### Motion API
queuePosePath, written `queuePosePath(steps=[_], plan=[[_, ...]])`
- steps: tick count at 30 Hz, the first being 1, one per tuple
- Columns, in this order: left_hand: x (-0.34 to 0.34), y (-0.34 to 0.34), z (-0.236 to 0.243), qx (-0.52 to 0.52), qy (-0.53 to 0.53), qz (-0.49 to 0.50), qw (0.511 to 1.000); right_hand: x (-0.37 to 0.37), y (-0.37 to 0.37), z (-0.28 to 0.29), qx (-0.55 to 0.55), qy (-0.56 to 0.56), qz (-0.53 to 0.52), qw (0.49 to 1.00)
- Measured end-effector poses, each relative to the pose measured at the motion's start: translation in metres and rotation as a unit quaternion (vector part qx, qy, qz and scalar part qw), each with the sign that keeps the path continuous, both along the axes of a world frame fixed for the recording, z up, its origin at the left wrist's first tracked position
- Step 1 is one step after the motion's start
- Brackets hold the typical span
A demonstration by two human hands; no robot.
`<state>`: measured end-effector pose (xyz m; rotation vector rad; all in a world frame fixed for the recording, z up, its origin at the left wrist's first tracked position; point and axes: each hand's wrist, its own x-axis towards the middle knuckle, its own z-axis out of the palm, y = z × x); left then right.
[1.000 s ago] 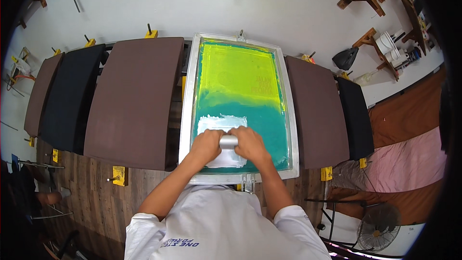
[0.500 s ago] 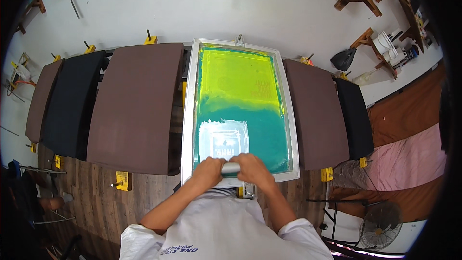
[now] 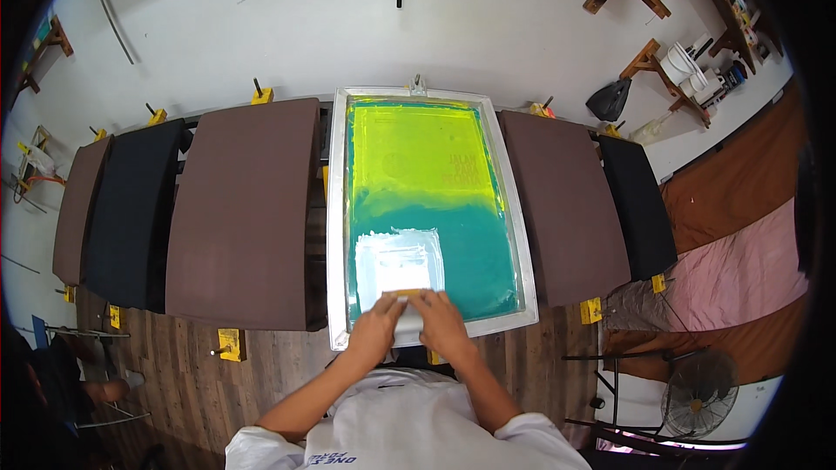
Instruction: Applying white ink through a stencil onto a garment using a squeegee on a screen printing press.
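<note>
A silk-screen frame [image 3: 523, 235] with metal edges lies in front of me, its mesh green on the near part and yellow on the far part. Both hands grip a squeegee [image 3: 407, 324] with a grey handle and yellowish blade edge at the frame's near end. My left hand [image 3: 374, 329] closes on its left side, my right hand [image 3: 442, 324] on its right, fingers over the top. Just beyond the blade lies a patch of white ink [image 3: 396, 261] on the mesh. The hands hide part of the squeegee and the patch's near end.
Brown fabric-covered boards [image 3: 244, 218] [image 3: 557, 209] flank the frame, with black-covered boards [image 3: 132, 213] [image 3: 638, 209] farther out. Yellow clamps [image 3: 232, 345] stick out at the board ends. A standing fan [image 3: 699, 393] is at the lower right. Wall shelves [image 3: 670, 78] hold tubs. Another person's leg [image 3: 106, 392] shows at lower left.
The squeegee has tilted, its handle now toward me and its blade edge showing. My hands have turned with it, staying at the near end. The whole view has shifted slightly.
</note>
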<state>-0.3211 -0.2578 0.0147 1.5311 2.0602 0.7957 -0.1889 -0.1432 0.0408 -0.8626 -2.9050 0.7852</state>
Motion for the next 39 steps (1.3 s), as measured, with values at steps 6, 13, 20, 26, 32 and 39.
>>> queuePosePath(steps=[6, 13, 20, 26, 32, 39], plan=[[-0.013, 0.013, 0.045, -0.102, -0.085, -0.018, 0.991, -0.003, 0.018, 0.018, -0.016, -0.048, 0.046, 0.998], [-0.075, 0.080, 0.008, -0.060, -0.009, -0.002, 0.998, -0.079, 0.091, -0.005, -0.016, -0.067, 0.031, 0.997], [-0.058, 0.070, 0.017, -0.068, 0.000, 0.010, 0.998, -0.068, 0.081, -0.021, -0.021, -0.036, 0.032, 0.999], [-0.030, 0.039, 0.019, -0.091, -0.034, 0.037, 0.995, -0.039, 0.047, -0.001, -0.036, -0.032, 0.020, 0.999], [-0.004, 0.018, 0.027, -0.070, -0.052, 0.034, 0.996, -0.012, 0.023, -0.004, -0.035, -0.017, 0.012, 0.999], [0.011, 0.003, 0.021, -0.067, -0.038, 0.028, 0.997, 0.003, 0.005, 0.001, -0.021, -0.050, -0.014, 0.998]])
